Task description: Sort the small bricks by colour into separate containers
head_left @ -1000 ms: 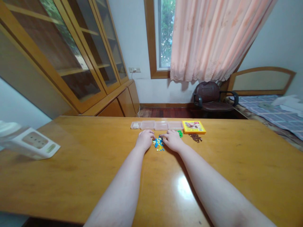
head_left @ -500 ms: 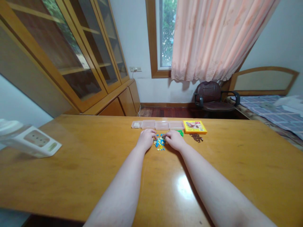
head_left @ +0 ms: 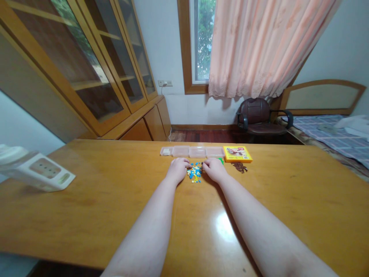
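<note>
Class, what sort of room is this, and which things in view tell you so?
Probably a home bedroom doubling as a study: it has a bed, a chair and a glass-doored cabinet.

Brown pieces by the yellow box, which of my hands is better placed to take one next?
Probably your right hand: it is nearer the brown pieces. Your left hand is farther off, across the blue and yellow pile from them.
</note>
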Action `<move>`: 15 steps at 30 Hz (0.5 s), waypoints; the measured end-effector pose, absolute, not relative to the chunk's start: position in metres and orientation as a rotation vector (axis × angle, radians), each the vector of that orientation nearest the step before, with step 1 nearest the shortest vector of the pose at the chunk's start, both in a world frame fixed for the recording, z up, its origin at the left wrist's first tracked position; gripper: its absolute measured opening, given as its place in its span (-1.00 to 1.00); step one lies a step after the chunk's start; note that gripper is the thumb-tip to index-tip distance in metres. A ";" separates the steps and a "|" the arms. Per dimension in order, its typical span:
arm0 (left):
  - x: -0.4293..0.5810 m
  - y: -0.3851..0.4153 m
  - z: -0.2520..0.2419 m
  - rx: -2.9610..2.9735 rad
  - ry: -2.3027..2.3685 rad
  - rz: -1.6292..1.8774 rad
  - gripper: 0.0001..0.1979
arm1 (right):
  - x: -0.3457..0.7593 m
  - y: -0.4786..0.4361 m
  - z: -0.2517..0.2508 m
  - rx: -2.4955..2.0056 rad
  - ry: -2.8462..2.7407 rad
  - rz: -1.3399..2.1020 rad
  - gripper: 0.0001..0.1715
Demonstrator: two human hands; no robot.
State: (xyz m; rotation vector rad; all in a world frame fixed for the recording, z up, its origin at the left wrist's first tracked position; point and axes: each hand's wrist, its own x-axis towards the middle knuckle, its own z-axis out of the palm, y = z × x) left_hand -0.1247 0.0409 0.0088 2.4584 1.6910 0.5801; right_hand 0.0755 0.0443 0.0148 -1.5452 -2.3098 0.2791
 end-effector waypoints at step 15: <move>-0.122 0.039 0.008 2.478 1.597 0.619 -0.73 | 0.074 0.043 0.016 -1.403 -2.401 0.288 -0.57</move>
